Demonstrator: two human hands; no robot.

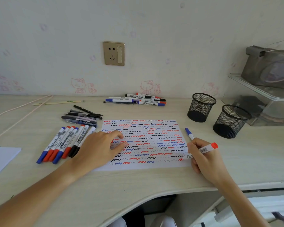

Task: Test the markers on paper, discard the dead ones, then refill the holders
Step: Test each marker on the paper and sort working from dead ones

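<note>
A white paper sheet (154,166) covered in red, blue and black squiggles lies in the middle of the desk. My right hand (203,158) grips a red marker (207,149), whose tip touches the sheet's lower right corner beside a fresh red mark. A blue marker (189,133) lies just behind that hand; I cannot tell whether the hand touches it. My left hand (98,149) rests on the sheet's left part with curled fingers, and a small red piece, apparently the cap (112,141), shows inside them. Two black mesh holders (201,107) (230,121) stand empty at the right.
A row of red, blue and black markers (64,143) lies left of the sheet, with dark pens (82,116) behind it. Another marker pile (138,99) sits by the wall. A clear shelf (259,95) stands far right, spare paper (2,158) far left.
</note>
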